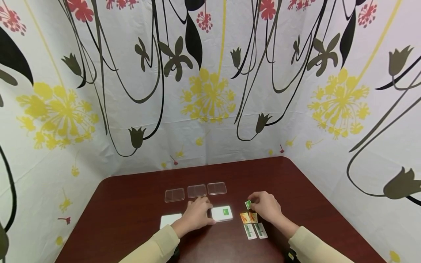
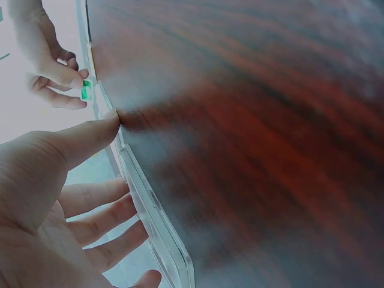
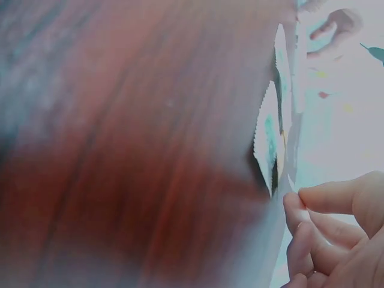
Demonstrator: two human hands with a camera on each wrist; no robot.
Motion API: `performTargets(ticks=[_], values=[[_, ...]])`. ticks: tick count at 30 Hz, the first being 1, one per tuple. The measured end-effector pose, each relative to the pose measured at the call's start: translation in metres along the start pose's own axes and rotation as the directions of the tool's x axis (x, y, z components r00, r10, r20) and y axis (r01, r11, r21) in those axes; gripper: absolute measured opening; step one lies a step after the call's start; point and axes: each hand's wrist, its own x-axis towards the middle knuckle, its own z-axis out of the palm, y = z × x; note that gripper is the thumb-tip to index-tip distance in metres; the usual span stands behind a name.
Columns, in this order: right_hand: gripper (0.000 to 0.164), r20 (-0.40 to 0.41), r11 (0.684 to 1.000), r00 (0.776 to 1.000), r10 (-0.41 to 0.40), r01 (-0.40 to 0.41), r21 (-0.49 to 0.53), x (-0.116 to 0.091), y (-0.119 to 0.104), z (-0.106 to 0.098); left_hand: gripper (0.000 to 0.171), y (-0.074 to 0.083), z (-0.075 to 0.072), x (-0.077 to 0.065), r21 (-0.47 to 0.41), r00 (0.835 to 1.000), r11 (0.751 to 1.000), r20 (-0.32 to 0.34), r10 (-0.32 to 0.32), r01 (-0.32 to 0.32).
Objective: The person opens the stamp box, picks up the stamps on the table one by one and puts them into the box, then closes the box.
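Observation:
My left hand (image 1: 197, 213) grips the left end of a flat case (image 1: 217, 216) with a white face, thumb at its near corner and a finger at the far one. On that face lies a small green stamp (image 1: 225, 212). My right hand (image 1: 266, 206) pinches another green stamp (image 1: 248, 204) between thumb and fingertips, seen also as a green stamp (image 2: 86, 90) in the left wrist view. Just below the right hand lie two orange stamps (image 1: 245, 218) and two longer white-and-green stamps (image 1: 250, 231), whose serrated edges show in the right wrist view.
Three clear plastic cases (image 1: 196, 191) lie in a row farther back on the dark red table (image 1: 131, 204). A white flat piece (image 1: 169, 220) sits left of my left hand, partly covered by it. A patterned curtain (image 1: 210, 138) surrounds the table's back and sides.

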Motion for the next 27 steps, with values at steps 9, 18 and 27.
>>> performTargets(ticks=[9, 18, 27], values=[[0.021, 0.028, 0.991, 1.000, 0.013, -0.017, 0.134, 0.001, -0.002, -0.006, 0.052, 0.000, -0.002, -0.001, -0.028, 1.000, 1.000, -0.015, 0.000, -0.001], [0.020, 0.040, 0.975, 0.999, -0.032, 0.023, 0.222, -0.001, -0.012, -0.002, 0.055, 0.000, -0.003, -0.003, -0.037, 1.000, 0.999, -0.022, -0.012, 0.011], [0.019, 0.037, 0.969, 0.997, -0.067, 0.056, 0.240, 0.000, -0.031, 0.008, 0.051, 0.000, -0.004, -0.003, -0.044, 0.998, 0.999, -0.059, -0.023, 0.021]])
